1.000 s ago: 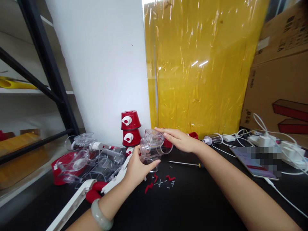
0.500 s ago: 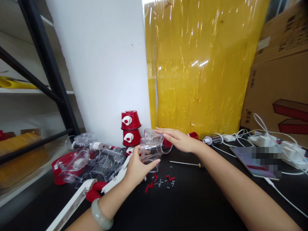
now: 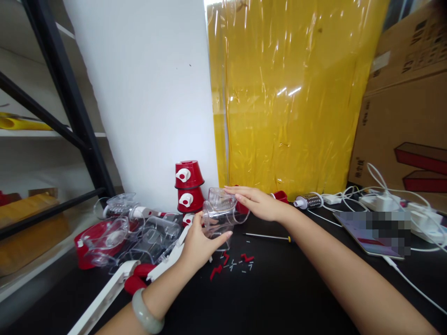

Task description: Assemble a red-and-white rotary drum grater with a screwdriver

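A clear plastic housing [image 3: 220, 215] is held up over the black table, in front of the red stack. My left hand [image 3: 202, 242] grips its left side and underside, with the thumb reaching along below. My right hand [image 3: 256, 202] lies against its upper right, fingers stretched out and close together, palm facing the part. Below are small red clips [image 3: 247, 257] and several thin metal pieces [image 3: 232, 266]. A screwdriver [image 3: 268, 236] with a yellow-ringed handle rests to their right, under my right forearm.
Red cups with white knobs [image 3: 189, 174] are stacked behind. Clear plastic parts [image 3: 157, 235], a red bowl [image 3: 82, 251] and a white strip [image 3: 101, 300] lie left. A tablet [image 3: 370, 237], white cables and a cylindrical filter [image 3: 310, 201] are right; a cardboard box [image 3: 401, 111] stands behind.
Both hands and the clear housing are almost where they were. The view has shifted very slightly.
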Motion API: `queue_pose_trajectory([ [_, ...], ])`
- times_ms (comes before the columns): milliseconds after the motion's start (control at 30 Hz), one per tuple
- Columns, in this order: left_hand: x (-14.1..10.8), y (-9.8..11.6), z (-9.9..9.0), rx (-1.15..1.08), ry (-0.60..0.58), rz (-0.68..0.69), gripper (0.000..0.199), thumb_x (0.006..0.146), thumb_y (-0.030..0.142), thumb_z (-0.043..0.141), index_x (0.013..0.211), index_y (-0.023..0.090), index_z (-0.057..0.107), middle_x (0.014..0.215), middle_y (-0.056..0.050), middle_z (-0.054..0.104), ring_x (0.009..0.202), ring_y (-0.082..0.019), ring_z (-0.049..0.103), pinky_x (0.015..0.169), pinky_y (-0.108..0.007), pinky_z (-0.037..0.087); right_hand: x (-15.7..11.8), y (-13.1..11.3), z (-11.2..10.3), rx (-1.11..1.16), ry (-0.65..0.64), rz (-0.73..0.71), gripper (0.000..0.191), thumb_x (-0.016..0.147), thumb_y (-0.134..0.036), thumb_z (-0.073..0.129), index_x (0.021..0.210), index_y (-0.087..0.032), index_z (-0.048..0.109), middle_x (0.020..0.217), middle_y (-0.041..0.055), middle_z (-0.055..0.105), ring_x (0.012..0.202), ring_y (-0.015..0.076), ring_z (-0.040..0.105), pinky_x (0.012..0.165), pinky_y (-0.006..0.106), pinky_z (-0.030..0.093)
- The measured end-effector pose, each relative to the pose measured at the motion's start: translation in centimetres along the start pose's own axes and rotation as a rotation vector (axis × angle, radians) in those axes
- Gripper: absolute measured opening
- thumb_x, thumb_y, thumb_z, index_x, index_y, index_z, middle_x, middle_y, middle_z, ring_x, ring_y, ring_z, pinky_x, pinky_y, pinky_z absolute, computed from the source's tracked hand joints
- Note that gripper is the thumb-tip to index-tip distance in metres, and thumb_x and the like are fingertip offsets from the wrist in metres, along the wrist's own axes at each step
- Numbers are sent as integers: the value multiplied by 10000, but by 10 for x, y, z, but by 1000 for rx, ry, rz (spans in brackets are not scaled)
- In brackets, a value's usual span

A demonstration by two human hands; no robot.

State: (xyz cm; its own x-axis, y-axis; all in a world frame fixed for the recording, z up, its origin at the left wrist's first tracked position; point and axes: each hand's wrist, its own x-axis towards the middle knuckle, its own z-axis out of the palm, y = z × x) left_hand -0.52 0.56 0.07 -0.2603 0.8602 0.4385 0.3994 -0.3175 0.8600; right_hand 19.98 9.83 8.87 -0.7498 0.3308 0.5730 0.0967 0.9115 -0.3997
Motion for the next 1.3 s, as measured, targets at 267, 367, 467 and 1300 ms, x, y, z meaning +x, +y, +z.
queue_pose_trajectory([
  [267, -1, -1, -1, 31, -20, -3, 710, 609, 444, 840, 1155, 199, 459, 1025, -83, 660, 938, -273, 715, 843, -451, 586, -2, -1, 1, 12, 21, 86, 528, 1003, -466, 366, 1461, -213, 437, 1494, 99, 459, 1379, 239, 437, 1167, 534, 288],
  [367, -1, 0, -1, 42, -18, -4, 710, 609, 443, 840, 1156, 195, 462, 1020, -84, 661, 928, -273, 718, 837, -450, 587, -2, -2, 1, 13, 16, 88, 517, 1002, -460, 372, 1448, -213, 456, 1489, 97, 466, 1374, 243, 445, 1165, 535, 291],
  [467, -1, 0, -1, 35, -18, -1, 703, 603, 440, 841, 1146, 194, 468, 1017, -86, 667, 925, -275, 720, 836, -452, 587, -1, -3, 1, 12, 11, 84, 537, 1000, -469, 367, 1445, -184, 462, 1481, 112, 476, 1364, 241, 457, 1165, 514, 302],
  [1300, 0, -5, -2, 53, -52, 101, 823, 653, 384, 818, 1305, 232, 339, 1269, -153, 606, 1130, -278, 647, 1006, -474, 481, -6, -1, 2, 258, -59, 123, 992, 663, -422, 843, 1500, -241, 343, 1422, 151, 520, 1252, 288, 555, 1006, 468, 505],
])
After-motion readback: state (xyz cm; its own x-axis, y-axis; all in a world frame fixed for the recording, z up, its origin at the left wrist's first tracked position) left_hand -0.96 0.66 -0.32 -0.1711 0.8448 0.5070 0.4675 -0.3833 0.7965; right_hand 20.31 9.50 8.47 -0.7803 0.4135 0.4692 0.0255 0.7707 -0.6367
